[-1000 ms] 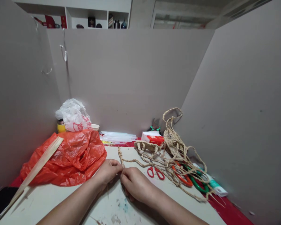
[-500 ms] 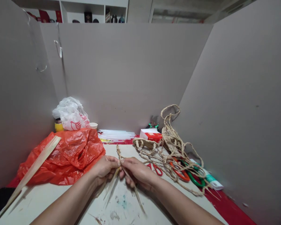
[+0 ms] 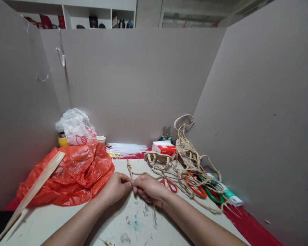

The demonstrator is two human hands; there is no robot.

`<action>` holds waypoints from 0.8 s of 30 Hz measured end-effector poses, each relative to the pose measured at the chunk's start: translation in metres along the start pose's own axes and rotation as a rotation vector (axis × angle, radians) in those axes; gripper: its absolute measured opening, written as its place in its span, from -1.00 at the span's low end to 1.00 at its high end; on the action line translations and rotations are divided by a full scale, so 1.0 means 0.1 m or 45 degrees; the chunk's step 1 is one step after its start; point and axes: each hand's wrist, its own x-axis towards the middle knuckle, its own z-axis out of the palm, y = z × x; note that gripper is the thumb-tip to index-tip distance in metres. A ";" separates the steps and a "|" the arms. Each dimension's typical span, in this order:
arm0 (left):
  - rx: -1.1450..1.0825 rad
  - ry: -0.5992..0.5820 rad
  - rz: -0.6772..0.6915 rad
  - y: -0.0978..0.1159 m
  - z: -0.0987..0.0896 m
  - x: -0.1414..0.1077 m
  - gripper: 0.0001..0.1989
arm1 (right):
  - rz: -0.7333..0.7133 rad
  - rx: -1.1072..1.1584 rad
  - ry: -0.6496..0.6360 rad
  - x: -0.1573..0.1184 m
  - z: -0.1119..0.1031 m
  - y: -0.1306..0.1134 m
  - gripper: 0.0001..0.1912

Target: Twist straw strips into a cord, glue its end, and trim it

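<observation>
Over the middle of the white board, my left hand [image 3: 118, 186] pinches the lower end of a short braided straw cord [image 3: 129, 166], which points away from me. Touching it from the other side, my right hand [image 3: 149, 188] has its fingers closed on the same end. Thin straw strands hang below my right hand. A rope runs from the cord toward a tangled heap of braided straw rope [image 3: 187, 155] on the right. Red-handled scissors [image 3: 171, 185] lie just beyond my right hand.
An orange plastic bag [image 3: 74, 174] with a long pale leaf strip [image 3: 38, 181] fills the left. Behind are a white bag [image 3: 77, 126], clear sticks [image 3: 127, 148], a red box [image 3: 166, 149] and green-handled pliers [image 3: 166, 135]. Grey partitions [image 3: 133, 75] enclose the table.
Both hands have turned slightly at the cord. The loose strands that fanned out below them are now mostly out of sight, with a few under my right hand. The view has shifted slightly.
</observation>
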 end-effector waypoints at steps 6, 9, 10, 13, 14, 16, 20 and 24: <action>0.015 -0.188 -0.250 0.10 0.05 -0.10 -0.83 | -0.014 0.158 0.040 -0.04 0.12 0.02 -0.70; 0.003 -0.190 -0.224 0.17 0.13 -0.17 -0.86 | -0.014 0.232 0.008 -0.06 0.15 0.03 -0.67; 0.000 -0.181 -0.214 0.19 0.15 -0.18 -0.87 | -0.014 0.249 0.003 -0.06 0.16 0.03 -0.68; 0.016 -0.210 -0.240 0.24 0.11 -0.18 -0.84 | -0.002 0.295 -0.025 -0.06 0.14 0.02 -0.75; 0.028 -0.210 -0.273 0.25 0.07 -0.16 -0.82 | 0.005 0.312 -0.047 -0.07 0.12 0.01 -0.77; 0.044 -0.123 -0.319 0.24 -0.02 -0.10 -0.84 | 0.016 0.340 -0.110 -0.08 0.08 -0.02 -0.83; -0.009 0.117 -0.225 0.15 -0.08 0.02 -0.86 | 0.000 0.318 -0.202 -0.11 0.02 -0.07 -0.90; -0.053 -0.008 -0.197 0.06 0.04 0.01 -0.78 | -0.028 0.176 -0.220 -0.12 -0.01 -0.09 -0.90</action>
